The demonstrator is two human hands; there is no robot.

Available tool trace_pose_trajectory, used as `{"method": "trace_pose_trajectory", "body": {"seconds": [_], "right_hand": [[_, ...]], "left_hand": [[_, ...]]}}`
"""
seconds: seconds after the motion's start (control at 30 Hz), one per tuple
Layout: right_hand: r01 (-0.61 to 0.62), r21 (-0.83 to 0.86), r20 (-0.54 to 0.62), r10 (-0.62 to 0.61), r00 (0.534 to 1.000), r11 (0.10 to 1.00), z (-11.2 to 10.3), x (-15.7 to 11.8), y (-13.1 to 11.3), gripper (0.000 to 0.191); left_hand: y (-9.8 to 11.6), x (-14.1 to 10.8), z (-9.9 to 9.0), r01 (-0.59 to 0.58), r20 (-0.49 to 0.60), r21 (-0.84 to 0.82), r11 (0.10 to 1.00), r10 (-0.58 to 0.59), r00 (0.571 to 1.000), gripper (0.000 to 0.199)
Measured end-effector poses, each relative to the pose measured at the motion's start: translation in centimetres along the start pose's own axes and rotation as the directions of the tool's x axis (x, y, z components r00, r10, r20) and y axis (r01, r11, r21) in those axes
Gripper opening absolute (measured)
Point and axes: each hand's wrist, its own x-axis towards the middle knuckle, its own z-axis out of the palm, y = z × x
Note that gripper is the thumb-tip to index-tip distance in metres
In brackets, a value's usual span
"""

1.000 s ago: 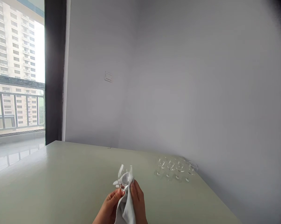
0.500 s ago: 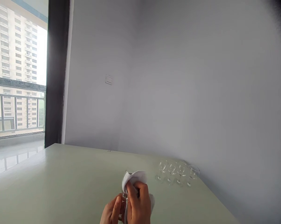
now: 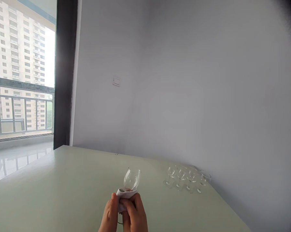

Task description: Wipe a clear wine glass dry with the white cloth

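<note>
Both hands low in head view: my left hand and right hand grip a white cloth around a wine glass above the table. Four glasses stand near the wall. No readable writing.

Two bare hands seen at the lower edge, left hand, right hand, no gloves worn, no rings or watch shown, sleeves not seen
</note>
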Motion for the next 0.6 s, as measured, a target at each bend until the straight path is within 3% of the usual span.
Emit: {"method": "trace_pose_trajectory", "body": {"seconds": [0.1,0.23,0.37,0.43,0.53,0.6], "right_hand": [[-0.057,0.135,0.092,0.045,0.995,0.989,-0.6,0.2,-0.2,0.033],[-0.089,0.087,0.175,0.073,0.982,0.992,-1.4,0.2,-0.1,0.033],[-0.065,-0.002,0.156,0.064,0.986,0.998,-1.4,-0.2,0.4,0.043],[-0.122,0.023,0.210,0.115,0.971,0.992,-1.9,-0.1,0.6,0.037],[-0.374,0.121,0.360,0.311,0.879,0.919,-3.6,0.8,0.8,0.024],[-0.557,0.244,0.418,0.432,0.799,0.794,-5.2,1.9,1.0,0.019]], "left_hand": [[0.8,-0.2,0.4,-0.051,0.053,0.009,0.999,0.051,0.997,0.054],[0.9,-0.3,1.2,-0.049,0.151,-0.061,0.997,0.058,0.987,0.046],[-0.4,0.3,1.6,0.182,0.249,-0.171,0.968,-0.136,0.959,0.039],[-1.0,0.5,1.7,0.260,0.252,-0.228,0.938,-0.201,0.946,0.040],[-1.3,0.9,1.6,0.227,0.196,-0.228,0.947,-0.184,0.963,0.045],[-1.3,1.0,1.4,0.183,0.145,-0.176,0.967,-0.159,0.977,0.049]]}}
